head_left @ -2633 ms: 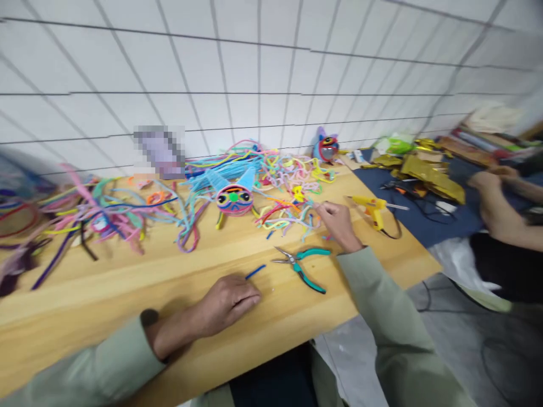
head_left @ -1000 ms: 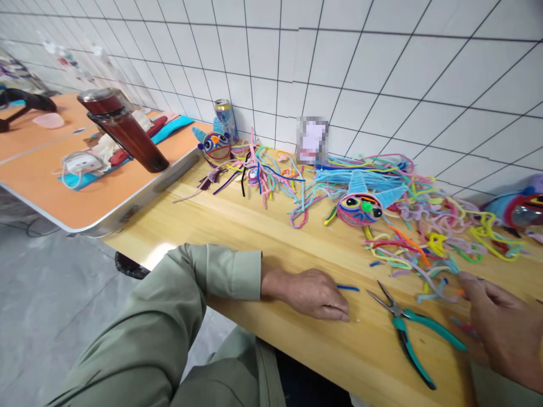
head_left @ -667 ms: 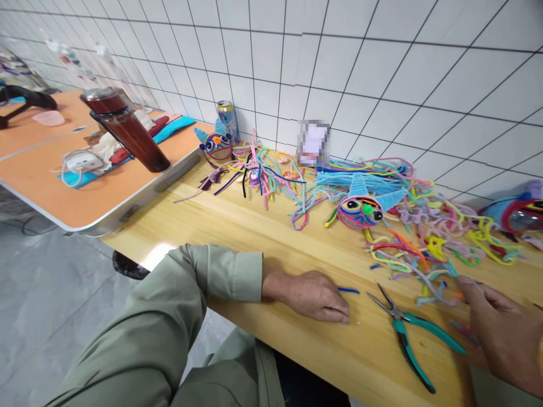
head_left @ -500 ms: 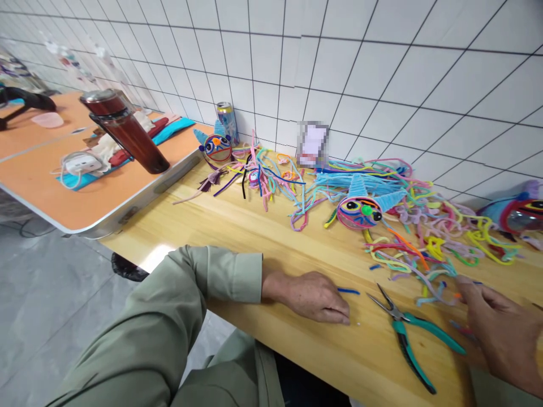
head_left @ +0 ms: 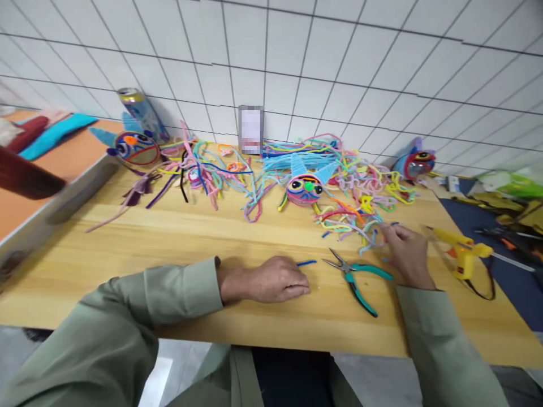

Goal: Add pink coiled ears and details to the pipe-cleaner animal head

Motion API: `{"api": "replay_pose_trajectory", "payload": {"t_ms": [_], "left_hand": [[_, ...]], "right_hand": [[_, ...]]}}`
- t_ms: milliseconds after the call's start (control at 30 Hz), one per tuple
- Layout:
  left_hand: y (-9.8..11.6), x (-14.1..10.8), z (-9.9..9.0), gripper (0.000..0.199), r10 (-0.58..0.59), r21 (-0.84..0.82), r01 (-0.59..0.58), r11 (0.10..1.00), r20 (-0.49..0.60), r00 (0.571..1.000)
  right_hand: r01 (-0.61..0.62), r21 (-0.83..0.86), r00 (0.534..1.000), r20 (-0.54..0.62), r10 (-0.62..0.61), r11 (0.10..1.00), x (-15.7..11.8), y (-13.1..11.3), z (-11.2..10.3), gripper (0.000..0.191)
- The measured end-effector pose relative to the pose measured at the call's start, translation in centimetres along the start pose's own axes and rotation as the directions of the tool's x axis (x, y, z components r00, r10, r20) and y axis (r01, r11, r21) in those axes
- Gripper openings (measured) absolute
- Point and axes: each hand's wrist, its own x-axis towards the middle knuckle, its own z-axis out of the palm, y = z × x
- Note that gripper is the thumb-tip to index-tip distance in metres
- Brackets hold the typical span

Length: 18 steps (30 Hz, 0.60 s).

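Note:
My left hand [head_left: 278,280] rests on the wooden table with its fingers curled in; what they hold, if anything, is hidden. A short blue pipe cleaner piece [head_left: 307,263] lies just behind its knuckles. Green-handled needle-nose pliers [head_left: 348,269] lie with parted jaws between my two hands. My right hand [head_left: 408,249] is closed at the edge of a pile of pipe cleaner scraps [head_left: 341,220], fingertips by a light blue strand. I cannot make out what is pinched there. Beyond sits a round pipe cleaner face [head_left: 304,191] with blue ears.
A yellow glue gun [head_left: 464,251] stands right of my right hand. Bundled pipe cleaners [head_left: 297,163], a phone [head_left: 251,130] and a drink can [head_left: 143,113] line the wall. Two more ornaments, a left one [head_left: 138,148] and a right one [head_left: 418,164], stand at either side.
The view has swung to the right, bringing the glue gun and dark mat into sight. My left hand stays in place on the table; my right hand remains at the scraps.

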Motion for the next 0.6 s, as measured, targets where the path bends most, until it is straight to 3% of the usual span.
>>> {"api": "replay_pose_trajectory", "payload": {"t_ms": [300,600], "left_hand": [[0.31,-0.01,-0.07,0.04,-0.043,-0.008,0.043,0.999,-0.001,0.999],[0.27,-0.11,-0.09,0.039,-0.064,-0.056,0.065,0.996,0.011,0.998]], "right_hand": [[0.003,0.016,1.0,0.009,-0.003,1.0,-0.14,0.47,0.06,0.052],[0.031,0.024,0.999,0.012,-0.031,0.999,-0.23,0.32,-0.05,0.052]]}}
